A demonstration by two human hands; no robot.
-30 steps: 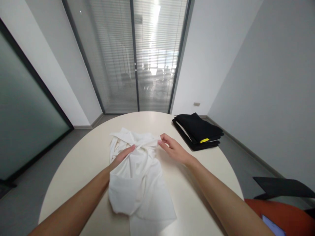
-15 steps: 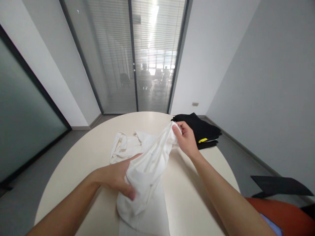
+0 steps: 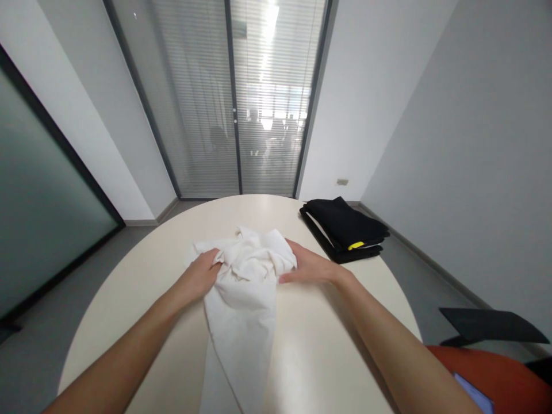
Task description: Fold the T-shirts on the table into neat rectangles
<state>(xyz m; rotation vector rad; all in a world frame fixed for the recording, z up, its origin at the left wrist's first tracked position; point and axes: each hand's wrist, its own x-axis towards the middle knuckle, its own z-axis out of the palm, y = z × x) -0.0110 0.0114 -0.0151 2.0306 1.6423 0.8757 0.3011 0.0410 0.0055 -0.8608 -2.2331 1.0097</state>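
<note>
Cloth [image 3: 244,322]: white, bunched at far end, on surface [image 3: 133,282]
Left hand [image 3: 202,276]: grip pinching cloth
Right hand [image 3: 309,264]: cupped against cloth; cannot tell if grip closes

The loose white length of thin cloth [image 3: 241,322] looks soft and matt, rumpled rough at its far end and smoother toward six o'clock. Under it, the round cream surface [image 3: 133,282] is smooth, with a satin sheen. At two o'clock, the folded black stack of fabric [image 3: 345,221] is dull and dense. At twelve, the grey-framed glass partition [image 3: 271,138] shines; at ten, the greenish glass panel [image 3: 43,184] looks frosted.
</note>
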